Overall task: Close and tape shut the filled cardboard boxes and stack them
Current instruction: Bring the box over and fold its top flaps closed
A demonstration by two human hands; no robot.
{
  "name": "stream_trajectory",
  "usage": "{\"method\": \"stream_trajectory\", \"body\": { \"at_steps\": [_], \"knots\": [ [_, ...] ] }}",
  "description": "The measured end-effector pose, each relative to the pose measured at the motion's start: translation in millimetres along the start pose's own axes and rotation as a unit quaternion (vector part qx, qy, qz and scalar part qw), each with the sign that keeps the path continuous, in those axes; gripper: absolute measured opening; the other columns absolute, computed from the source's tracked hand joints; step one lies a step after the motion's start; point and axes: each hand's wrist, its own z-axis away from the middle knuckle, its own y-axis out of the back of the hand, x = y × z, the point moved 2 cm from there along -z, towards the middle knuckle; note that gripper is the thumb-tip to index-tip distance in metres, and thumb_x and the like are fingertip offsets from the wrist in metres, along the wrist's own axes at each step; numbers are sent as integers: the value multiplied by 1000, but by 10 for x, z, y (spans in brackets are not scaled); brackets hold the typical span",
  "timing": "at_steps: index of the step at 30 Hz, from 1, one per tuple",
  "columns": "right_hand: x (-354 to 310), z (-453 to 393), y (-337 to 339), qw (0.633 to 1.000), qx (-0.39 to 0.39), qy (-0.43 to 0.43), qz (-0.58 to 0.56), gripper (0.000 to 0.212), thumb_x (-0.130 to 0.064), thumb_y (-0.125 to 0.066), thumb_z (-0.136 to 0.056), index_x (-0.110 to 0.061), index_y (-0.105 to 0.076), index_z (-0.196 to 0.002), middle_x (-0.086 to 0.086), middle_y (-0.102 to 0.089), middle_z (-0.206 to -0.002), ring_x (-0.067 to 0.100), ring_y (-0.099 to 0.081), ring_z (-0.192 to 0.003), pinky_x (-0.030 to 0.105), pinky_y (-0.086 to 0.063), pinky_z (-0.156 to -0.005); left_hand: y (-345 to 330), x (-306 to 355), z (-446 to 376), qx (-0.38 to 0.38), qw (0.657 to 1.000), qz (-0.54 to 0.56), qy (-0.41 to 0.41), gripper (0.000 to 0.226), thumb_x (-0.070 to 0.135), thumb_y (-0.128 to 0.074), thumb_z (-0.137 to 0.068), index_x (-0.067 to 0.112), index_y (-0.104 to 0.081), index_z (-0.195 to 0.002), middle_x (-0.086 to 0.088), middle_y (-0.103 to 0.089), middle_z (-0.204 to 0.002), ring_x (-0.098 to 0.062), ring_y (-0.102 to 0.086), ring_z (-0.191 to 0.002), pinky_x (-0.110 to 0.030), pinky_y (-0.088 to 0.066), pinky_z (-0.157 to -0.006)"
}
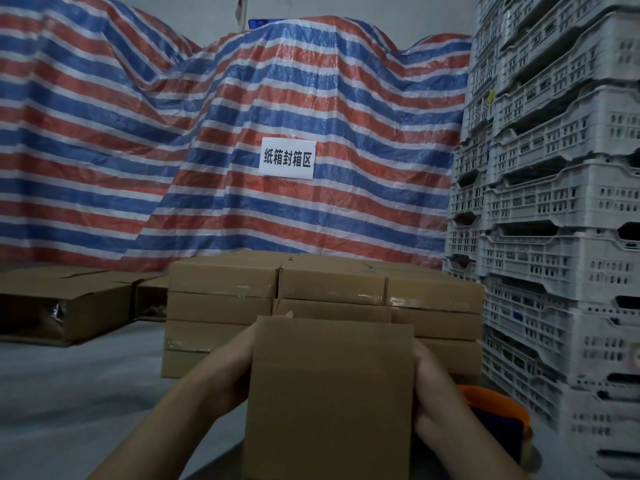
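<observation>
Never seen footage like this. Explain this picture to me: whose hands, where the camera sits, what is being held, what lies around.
There is no machine here. A camera worn on a person's head looks forward and down. The left hand and right hand grip the sides of a cardboard box. Ahead stands a stack of taped boxes, with more boxes on the floor to the left. An orange tape dispenser sits beside the right hand. White plastic crates tower on the right; a striped tarp with a paper sign hangs behind.
</observation>
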Motion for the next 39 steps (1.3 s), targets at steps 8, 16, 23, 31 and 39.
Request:
{"method": "stream_trajectory", "body": {
  "at_steps": [8,16,23,31,39],
  "knots": [
    [-60,3,29,995,16,1,96,39,-47,-51,-99,-16,-74,-98,9,-78,-90,28,-70,-93,41,-51,-83,42,-71,1,55,998,22,0,62,78,-50,-72,25,-81,-83,-9,-76,-92,-22,-75,-81,-26,-58,-60],
    [-20,-145,209,990,-57,10,127,110,-107,-42,-40,-32,-77,-112,2,-71,-127,25,-59,-126,54,-33,-117,95,-84,100,53,997,-38,-37,80,77,-19,-80,28,-77,-106,-6,-74,-111,-20,-70,-102,-28,-53,-79],
    [-6,-139,273,982,-138,26,126,82,-98,-63,-47,-47,-75,-109,-11,-72,-123,13,-66,-118,44,-41,-110,143,-50,99,71,994,-77,-34,55,74,-58,-74,30,-76,-103,3,-75,-106,-17,-71,-99,-34,-49,-84],
    [18,-37,180,985,-61,65,147,29,-33,-52,-101,-31,-80,-95,-6,-75,-102,16,-69,-96,24,-51,-66,118,-153,37,141,990,-22,-1,16,23,-57,-94,15,-70,-90,-7,-70,-84,-20,-61,-69,-31,-47,-61],
    [49,-41,211,995,-34,70,57,33,-27,-68,-90,-27,-58,-122,9,-65,-118,30,-64,-105,40,-50,-79,121,-177,27,163,984,52,-54,32,15,-61,-91,33,-57,-116,13,-66,-114,-17,-70,-89,-33,-53,-70]
  ]
}}
